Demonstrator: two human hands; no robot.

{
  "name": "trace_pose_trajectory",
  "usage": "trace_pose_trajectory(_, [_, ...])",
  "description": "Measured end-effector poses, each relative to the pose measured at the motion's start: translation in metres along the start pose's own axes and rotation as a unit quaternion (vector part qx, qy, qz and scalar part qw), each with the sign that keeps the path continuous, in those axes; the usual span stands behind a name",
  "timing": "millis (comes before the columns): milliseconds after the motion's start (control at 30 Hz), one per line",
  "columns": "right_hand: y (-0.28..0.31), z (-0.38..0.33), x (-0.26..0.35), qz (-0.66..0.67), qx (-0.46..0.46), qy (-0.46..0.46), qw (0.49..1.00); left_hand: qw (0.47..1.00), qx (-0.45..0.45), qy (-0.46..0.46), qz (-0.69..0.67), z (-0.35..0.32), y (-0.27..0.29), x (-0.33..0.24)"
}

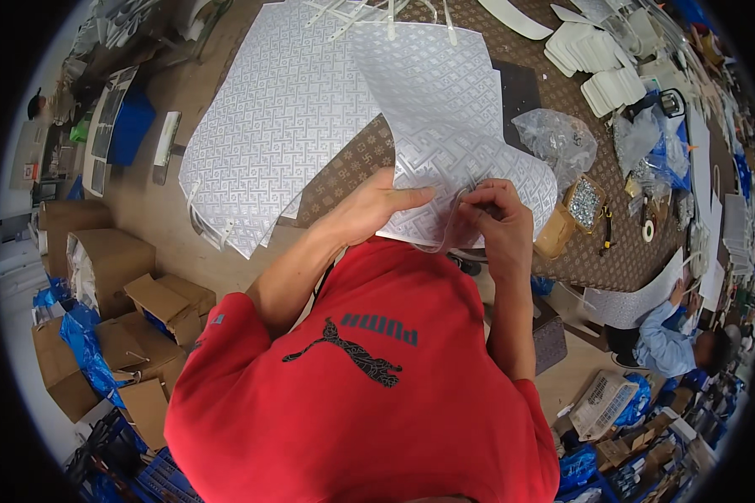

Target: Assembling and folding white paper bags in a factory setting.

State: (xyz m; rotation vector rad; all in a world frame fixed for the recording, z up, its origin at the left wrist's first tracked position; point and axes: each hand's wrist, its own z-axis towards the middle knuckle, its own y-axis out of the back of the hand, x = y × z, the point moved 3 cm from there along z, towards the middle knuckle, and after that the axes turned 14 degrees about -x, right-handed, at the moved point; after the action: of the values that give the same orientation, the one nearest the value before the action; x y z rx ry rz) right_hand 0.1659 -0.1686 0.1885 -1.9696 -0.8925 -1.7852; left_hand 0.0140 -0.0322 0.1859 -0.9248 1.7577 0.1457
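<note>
A silver-white patterned sheet (453,126) lies curved across the table, its near edge drawn up to my body. My left hand (369,210) grips that edge, thumb on top and fingers hidden beneath. At the same edge, my right hand (499,218) has its fingers pinched on a clear plastic strip (451,225), which loops down over the sheet's border. Whether the strip is fastened to the sheet cannot be made out. More patterned sheets (268,109) are spread at the left, with strap ends on their lower corner. An open box of small metal pieces (585,204) stands right of my right hand.
Clear plastic bags (555,141), a tape roll (648,230) and a yellow-black tool (607,233) lie on the brown patterned table (637,260). White stacked pieces (583,49) sit far right. Cardboard boxes (113,272) crowd the left floor. Another person in light blue (667,339) works at right.
</note>
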Motion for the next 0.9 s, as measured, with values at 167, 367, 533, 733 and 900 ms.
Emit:
trace_pose_trajectory(167, [0.008, 0.001, -0.008, 0.043, 0.024, -0.002, 0.999, 1.000, 0.016, 0.016, -0.018, 0.000, 0.002, 0.006])
trace_pose_trajectory(367, [0.009, -0.001, -0.006, 0.027, 0.029, -0.020, 0.999, 0.999, 0.022, 0.006, 0.048, -0.004, -0.004, -0.003])
trace_pose_trajectory(533, [0.012, -0.001, -0.010, 0.022, 0.050, -0.031, 0.998, 0.995, 0.043, 0.003, 0.092, -0.004, -0.004, -0.004])
trace_pose_trajectory(733, [0.013, -0.003, -0.015, 0.039, 0.039, -0.004, 0.998, 0.996, 0.041, 0.014, 0.076, -0.003, -0.008, -0.001])
trace_pose_trajectory(900, [0.013, -0.001, -0.027, 0.109, 0.015, -0.096, 0.989, 0.997, 0.052, 0.052, 0.039, -0.005, -0.008, 0.003])
